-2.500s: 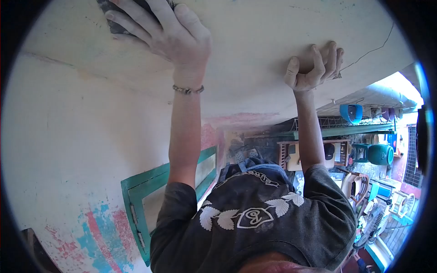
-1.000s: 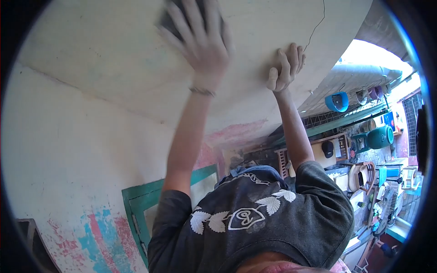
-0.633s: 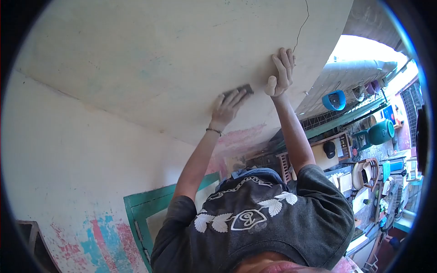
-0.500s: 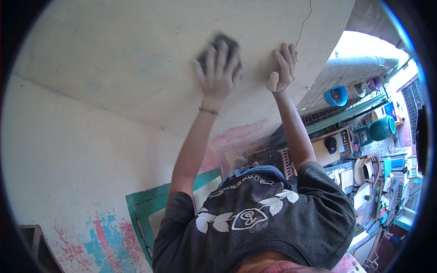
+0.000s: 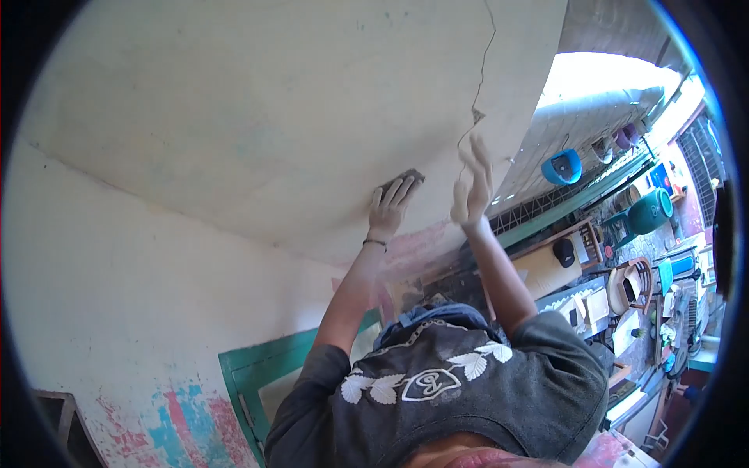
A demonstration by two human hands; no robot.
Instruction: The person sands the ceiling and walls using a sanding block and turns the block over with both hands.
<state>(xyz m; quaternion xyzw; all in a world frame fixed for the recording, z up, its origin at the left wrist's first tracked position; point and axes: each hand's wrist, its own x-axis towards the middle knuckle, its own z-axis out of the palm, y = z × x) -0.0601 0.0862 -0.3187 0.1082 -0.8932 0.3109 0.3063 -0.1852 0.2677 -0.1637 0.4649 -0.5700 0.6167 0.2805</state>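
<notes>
A: What's the biggest thing?
B: The big pale wall (image 5: 234,93). It fills the view from 9 o'clock to 1 o'clock. A thin crack (image 5: 486,58) runs down it near 1 o'clock.

A: Any writing?
B: The dark shirt (image 5: 507,398), at 5 o'clock, has white leaves and a badge (image 5: 431,384). There's a curly letter in the badge, but I can't tell which one.

A: How are the hands?
B: The left hand (image 5: 388,217) has nearly straight fingers over a dark block (image 5: 413,176), holding it on the wall. The right hand (image 5: 473,191) is blurry and half open, fingers up to 12 o'clock. I see nothing in it, and can't tell if it touches the wall.

A: What's different from half a second ago?
B: Both hands are lower now. The block is lower too, at 9 o'clock from the right hand.

A: Which way does the block point?
B: Its long side runs from 8 o'clock to 2 o'clock. The free end points to 2.

A: And the smallest thing?
B: A little chip (image 5: 477,116) in the crack, at 12 o'clock from the right hand. It shows only now.
</notes>
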